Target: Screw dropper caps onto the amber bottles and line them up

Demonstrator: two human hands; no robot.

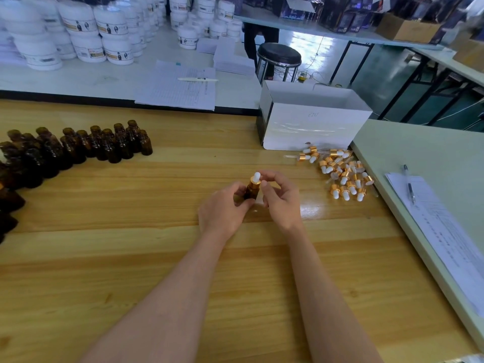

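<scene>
So there we were at the wooden table (157, 258), with the white box (311, 124) as our reference for everything.

We had one amber bottle (252, 191) in front of the box and a little to its left, closer to us, held upright just above the tabletop. Our left hand (222, 208) was curled round the bottle's body, fingers wrapped on it. Our right hand (281, 203) pinched the dropper cap (255, 178) sitting on the bottle's neck, thumb and forefinger on the gold collar, the other fingers loosely bent and holding nothing. The white rubber bulb stuck out on top. We couldn't tell how far the cap was threaded on.

The loose dropper caps (343, 174) lay in a messy heap just in front of the box's right end, the nearest ones right by its bottom edge. The uncapped amber bottles (78, 148) stood bunched together well to the left of the box, trailing off toward the table's left edge.

Right of the box and nearer to us, a pen (410, 187) lay on some paperwork on a pale green table. Behind the box was a black stool (279, 55), and far behind it to the left, stacks of white jars (91, 30).
</scene>
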